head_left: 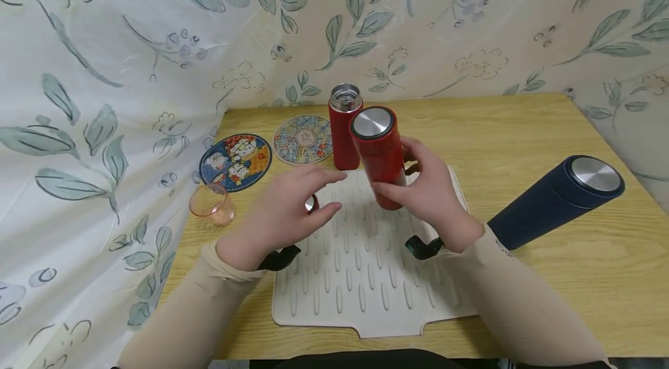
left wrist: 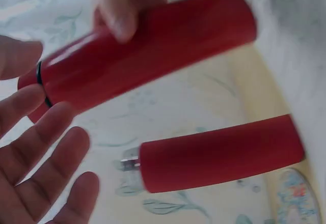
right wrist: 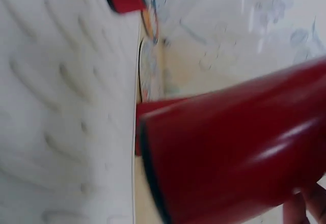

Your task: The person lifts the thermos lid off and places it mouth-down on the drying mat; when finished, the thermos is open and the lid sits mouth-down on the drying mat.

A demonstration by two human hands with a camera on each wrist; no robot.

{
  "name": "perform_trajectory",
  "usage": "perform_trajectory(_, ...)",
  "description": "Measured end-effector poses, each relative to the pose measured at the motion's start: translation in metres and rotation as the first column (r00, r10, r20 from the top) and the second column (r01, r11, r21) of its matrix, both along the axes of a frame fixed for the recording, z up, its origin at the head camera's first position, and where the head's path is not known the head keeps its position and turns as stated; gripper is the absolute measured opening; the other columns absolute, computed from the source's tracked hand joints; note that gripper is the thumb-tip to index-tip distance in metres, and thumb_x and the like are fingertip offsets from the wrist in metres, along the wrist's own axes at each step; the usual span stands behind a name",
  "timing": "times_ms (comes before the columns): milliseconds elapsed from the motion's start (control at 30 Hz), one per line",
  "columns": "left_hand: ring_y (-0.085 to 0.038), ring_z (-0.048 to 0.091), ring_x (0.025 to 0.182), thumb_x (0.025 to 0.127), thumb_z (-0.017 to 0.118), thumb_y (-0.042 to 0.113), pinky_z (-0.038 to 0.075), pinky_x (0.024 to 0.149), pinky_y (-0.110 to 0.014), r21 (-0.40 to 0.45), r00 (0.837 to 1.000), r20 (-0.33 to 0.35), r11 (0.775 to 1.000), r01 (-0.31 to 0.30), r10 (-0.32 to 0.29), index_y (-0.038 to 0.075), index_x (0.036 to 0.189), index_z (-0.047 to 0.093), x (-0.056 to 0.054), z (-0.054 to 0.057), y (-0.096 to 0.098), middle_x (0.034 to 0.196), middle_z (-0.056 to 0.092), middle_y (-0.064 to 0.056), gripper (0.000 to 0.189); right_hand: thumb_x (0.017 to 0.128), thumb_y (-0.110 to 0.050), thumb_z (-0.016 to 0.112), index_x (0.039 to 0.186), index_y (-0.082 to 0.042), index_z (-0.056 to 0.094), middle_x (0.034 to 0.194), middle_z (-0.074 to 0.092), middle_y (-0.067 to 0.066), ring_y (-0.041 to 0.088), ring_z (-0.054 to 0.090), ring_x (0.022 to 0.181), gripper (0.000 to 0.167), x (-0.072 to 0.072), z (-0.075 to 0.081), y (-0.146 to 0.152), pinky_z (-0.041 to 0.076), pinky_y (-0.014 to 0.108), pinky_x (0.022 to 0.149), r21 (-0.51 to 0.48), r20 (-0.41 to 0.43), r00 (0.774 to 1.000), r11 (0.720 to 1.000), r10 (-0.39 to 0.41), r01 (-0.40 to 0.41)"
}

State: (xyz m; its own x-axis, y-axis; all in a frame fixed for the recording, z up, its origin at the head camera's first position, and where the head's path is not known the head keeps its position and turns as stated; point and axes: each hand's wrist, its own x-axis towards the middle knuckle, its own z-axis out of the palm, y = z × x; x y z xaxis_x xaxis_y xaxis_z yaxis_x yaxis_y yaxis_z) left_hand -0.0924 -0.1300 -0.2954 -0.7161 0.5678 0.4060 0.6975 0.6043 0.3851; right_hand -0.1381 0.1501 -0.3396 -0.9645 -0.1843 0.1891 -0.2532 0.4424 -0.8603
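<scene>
A red thermos bottle (head_left: 380, 162) with a silver-topped lid is gripped by my right hand (head_left: 432, 189), thumb in front of the body. It is tilted over the white ridged mat (head_left: 360, 276), and its bottom edge shows large in the right wrist view. My left hand (head_left: 279, 206) is to its left with fingers spread; in the left wrist view the fingers overlap the bottle's lid end. Below that hand a red lid (head_left: 312, 204) lies on the mat, partly hidden by the fingers. Behind stands a second red thermos (head_left: 345, 131), uncapped, its steel mouth showing.
A navy thermos (head_left: 549, 200) stands on the wooden table (head_left: 575, 293) at the right. A blue round coaster (head_left: 235, 162), a colourful round coaster (head_left: 302, 139) and a pinkish clear glass (head_left: 212, 206) are at the left. Patterned cloth (head_left: 397, 26) hangs behind.
</scene>
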Motion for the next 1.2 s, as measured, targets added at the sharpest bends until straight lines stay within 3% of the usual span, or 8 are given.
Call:
perform_trajectory(267, -0.028, 0.070, 0.116, 0.090, 0.089, 0.013, 0.062, 0.097, -0.047, 0.192, 0.998, -0.032, 0.980, -0.054, 0.062, 0.005, 0.149, 0.062, 0.003, 0.017, -0.004, 0.140, 0.070, -0.015, 0.065, 0.081, -0.025, 0.099, 0.155, -0.018, 0.060, 0.139, 0.071, 0.005, 0.027, 0.064, 0.118, 0.084, 0.031, 0.001, 0.002, 0.055, 0.047, 0.090, 0.147, 0.041, 0.993, 0.982, 0.115, -0.120)
perform_trajectory(400, -0.029, 0.064, 0.132, 0.088, 0.091, 0.013, 0.059, 0.106, -0.052, 0.232, 0.999, 0.039, 0.972, -0.042, 0.034, 0.005, 0.152, 0.059, 0.007, 0.021, -0.005, 0.149, 0.064, -0.015, 0.072, 0.079, -0.028, 0.101, 0.154, -0.020, 0.062, 0.138, 0.071, 0.002, 0.026, 0.065, 0.115, 0.085, 0.038, 0.000, 0.003, 0.056, 0.045, 0.087, 0.193, 0.036, 0.988, 0.969, 0.148, -0.152)
perform_trajectory(600, -0.027, 0.053, 0.149, 0.089, 0.090, 0.016, 0.056, 0.113, -0.053, 0.197, 0.985, 0.163, 0.980, 0.029, -0.062, 0.009, 0.157, 0.058, 0.011, 0.024, -0.004, 0.161, 0.058, -0.010, 0.075, 0.077, -0.028, 0.102, 0.151, -0.018, 0.065, 0.136, 0.074, 0.002, 0.024, 0.068, 0.112, 0.083, 0.043, 0.001, 0.006, 0.057, 0.044, 0.087, 0.245, -0.008, 0.976, 0.947, 0.216, -0.207)
perform_trajectory(733, -0.026, 0.057, 0.140, 0.091, 0.083, 0.009, 0.064, 0.091, -0.040, 0.142, 0.973, 0.209, 0.987, 0.071, -0.100, 0.011, 0.157, 0.061, 0.013, 0.024, -0.003, 0.167, 0.054, -0.007, 0.069, 0.076, -0.027, 0.103, 0.149, -0.017, 0.066, 0.132, 0.075, 0.003, 0.024, 0.070, 0.112, 0.083, 0.045, 0.001, 0.007, 0.062, 0.046, 0.087, 0.272, -0.023, 0.968, 0.933, 0.249, -0.234)
perform_trajectory(833, -0.024, 0.057, 0.128, 0.090, 0.076, 0.000, 0.060, 0.071, -0.030, 0.122, 0.963, 0.237, 0.988, 0.099, -0.126, 0.013, 0.156, 0.063, 0.015, 0.022, -0.003, 0.170, 0.051, -0.006, 0.068, 0.076, -0.026, 0.103, 0.148, -0.016, 0.068, 0.129, 0.076, 0.004, 0.025, 0.071, 0.111, 0.081, 0.047, 0.001, 0.008, 0.064, 0.046, 0.086, 0.288, -0.012, 0.966, 0.926, 0.259, -0.245)
perform_trajectory(1033, -0.024, 0.056, 0.129, 0.089, 0.069, -0.010, 0.061, 0.075, -0.030, 0.105, 0.955, 0.254, 0.986, 0.130, -0.153, 0.012, 0.152, 0.067, 0.019, 0.018, -0.001, 0.170, 0.050, -0.006, 0.067, 0.076, -0.024, 0.103, 0.145, -0.018, 0.070, 0.129, 0.076, 0.001, 0.024, 0.071, 0.112, 0.078, 0.051, -0.004, 0.011, 0.066, 0.045, 0.086, 0.270, 0.010, 0.955, 0.918, 0.298, -0.290)
perform_trajectory(1200, -0.027, 0.055, 0.136, 0.088, 0.072, -0.011, 0.064, 0.084, -0.034, 0.121, 0.945, 0.286, 0.984, 0.129, -0.159, 0.012, 0.146, 0.071, 0.021, 0.017, -0.002, 0.164, 0.055, -0.006, 0.063, 0.076, -0.023, 0.103, 0.145, -0.019, 0.071, 0.129, 0.076, -0.001, 0.023, 0.072, 0.114, 0.076, 0.053, -0.007, 0.011, 0.068, 0.046, 0.087, 0.270, -0.015, 0.944, 0.910, 0.331, -0.314)
